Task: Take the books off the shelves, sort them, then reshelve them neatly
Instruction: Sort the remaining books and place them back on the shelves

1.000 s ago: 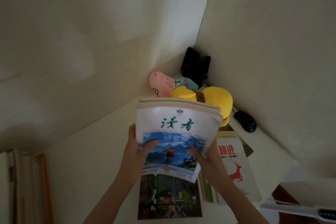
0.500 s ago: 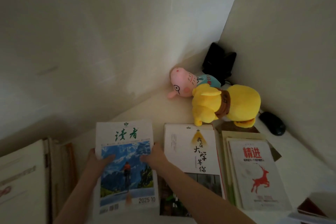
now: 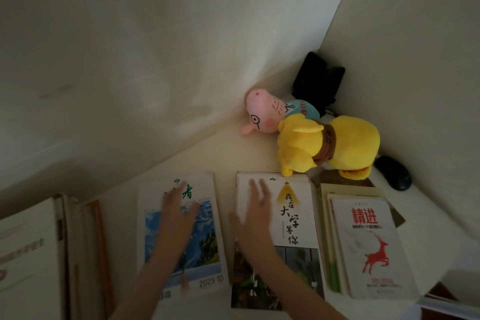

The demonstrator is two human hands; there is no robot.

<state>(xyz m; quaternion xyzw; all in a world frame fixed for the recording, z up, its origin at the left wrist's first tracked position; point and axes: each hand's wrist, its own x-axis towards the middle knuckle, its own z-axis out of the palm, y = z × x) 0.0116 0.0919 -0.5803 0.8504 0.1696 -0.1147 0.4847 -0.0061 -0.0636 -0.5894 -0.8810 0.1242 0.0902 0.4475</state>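
Three piles of books lie flat side by side on a white surface. On the left pile, the top is a magazine (image 3: 205,239) with green title characters and a blue mountain picture. My left hand (image 3: 178,209) lies over it with fingers spread, blurred by motion. The middle pile is topped by a white book (image 3: 293,213) with black calligraphy; my right hand (image 3: 253,212) is flat over its left part, fingers straight. At the right sits a white book with red characters and a red deer (image 3: 368,247). More books (image 3: 36,254) stand at the far left.
A pink pig plush (image 3: 262,114) and a yellow plush (image 3: 330,143) lie in the corner behind the piles. A black device (image 3: 315,80) stands in the corner, and a black mouse (image 3: 393,173) lies by the right wall. Walls close in at back and right.
The magazines I held up with both hands have come down as the left pile. Both hands have let go and now lie open, the right one moved onto the middle book.
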